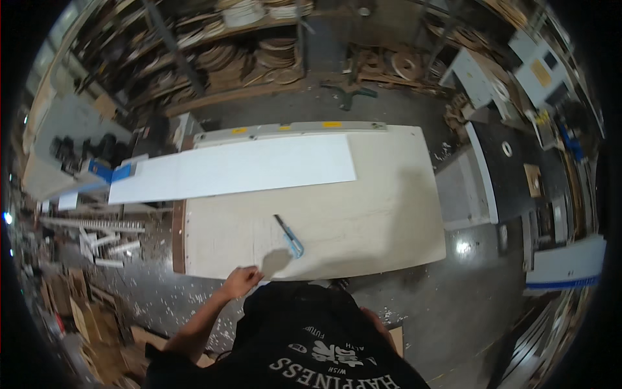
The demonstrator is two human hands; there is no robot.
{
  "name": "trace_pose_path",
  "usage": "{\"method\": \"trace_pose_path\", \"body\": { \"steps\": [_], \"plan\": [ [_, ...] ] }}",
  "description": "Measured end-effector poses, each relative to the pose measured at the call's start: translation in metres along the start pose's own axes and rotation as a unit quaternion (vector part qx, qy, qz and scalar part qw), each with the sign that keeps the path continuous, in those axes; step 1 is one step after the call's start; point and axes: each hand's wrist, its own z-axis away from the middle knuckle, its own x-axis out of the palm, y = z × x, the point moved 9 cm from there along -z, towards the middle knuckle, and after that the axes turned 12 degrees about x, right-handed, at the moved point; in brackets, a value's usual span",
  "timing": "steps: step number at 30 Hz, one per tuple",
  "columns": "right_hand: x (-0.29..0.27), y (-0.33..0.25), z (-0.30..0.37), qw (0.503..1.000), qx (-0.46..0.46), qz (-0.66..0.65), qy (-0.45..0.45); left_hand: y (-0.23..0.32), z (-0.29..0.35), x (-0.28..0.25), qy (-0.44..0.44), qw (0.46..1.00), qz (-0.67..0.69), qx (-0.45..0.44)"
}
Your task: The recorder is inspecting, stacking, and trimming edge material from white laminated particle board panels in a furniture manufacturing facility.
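Note:
My left hand (243, 281) hovers by the near edge of the pale workbench top (395, 220), left of my body. Its fingers are curled together; whether anything is in them is too small to tell. A little beyond it, to the right, a light-blue utility knife (293, 243) lies on the bench, its dark end pointing away from me. Across the far left part of the bench stretches a long white panel (246, 168), running past the bench's left edge. My right forearm shows beside my dark shirt, but the right hand is hidden by my body.
A metal straight bar (291, 127) runs along the bench's far edge. At left stands a grey machine (65, 142) with blue parts. To the right is a dark-topped table (518, 162). Shelves (214, 65) hold round pieces at the back. White scraps litter the floor (155, 285).

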Motion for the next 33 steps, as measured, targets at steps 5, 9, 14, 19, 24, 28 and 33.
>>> {"method": "trace_pose_path", "body": {
  "steps": [5,9,14,19,24,28,33],
  "plan": [
    [0.046,-0.028,-0.003,0.969,-0.107,0.200,0.096,0.005,-0.052,-0.019,0.018,0.980,-0.148,0.131],
    [0.018,-0.002,-0.041,0.943,-0.061,0.225,0.237,-0.011,-0.136,-0.022,-0.018,0.972,-0.166,0.166],
    [0.046,-0.031,-0.014,0.842,-0.172,0.377,0.344,-0.040,-0.265,-0.101,0.173,0.934,-0.284,0.134],
    [0.027,0.017,-0.003,0.896,-0.145,0.281,0.313,-0.120,-0.305,-0.191,0.237,0.906,-0.351,0.018],
    [0.025,0.101,0.032,0.916,-0.006,0.192,0.353,-0.148,-0.297,-0.193,0.204,0.900,-0.384,0.042],
    [0.038,0.135,0.041,0.927,-0.013,0.200,0.316,-0.170,-0.254,-0.232,0.212,0.882,-0.418,0.039],
    [0.055,0.131,0.034,0.932,-0.039,0.197,0.303,-0.225,-0.197,-0.291,0.204,0.872,-0.445,0.024]
  ]
}}
